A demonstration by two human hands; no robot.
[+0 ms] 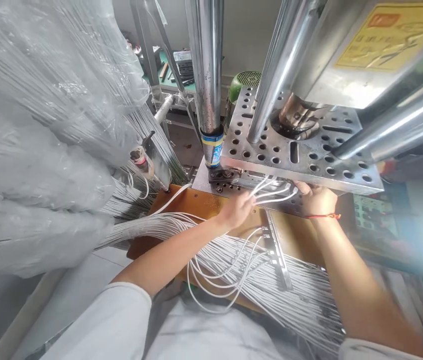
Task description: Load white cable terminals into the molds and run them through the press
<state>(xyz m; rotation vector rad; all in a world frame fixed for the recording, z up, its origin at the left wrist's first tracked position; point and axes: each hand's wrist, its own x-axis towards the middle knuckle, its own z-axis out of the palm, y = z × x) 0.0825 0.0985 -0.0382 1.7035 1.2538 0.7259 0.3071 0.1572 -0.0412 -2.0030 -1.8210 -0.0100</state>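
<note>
White cables (277,195) run from my left hand (238,209) to the area under the perforated metal plate (305,172) of a press. My left hand is closed around them. Under the plate's front edge is my right hand (318,200), bent near the cable ends; its fingertips are partly hidden, so I cannot make out what they touch. A slim metal bar (279,252) lies nearer to me, with several white cable ends set along it. Beneath that bar spreads a thick bundle of white cables (211,250).
Shiny steel columns (204,65) rise around the press, one with a blue-yellow can (212,148) at its foot. Plastic-wrapped cable bundles (46,125) hang at left. An orange-brown board (203,202) fronts the press. A green motor (247,79) stands behind.
</note>
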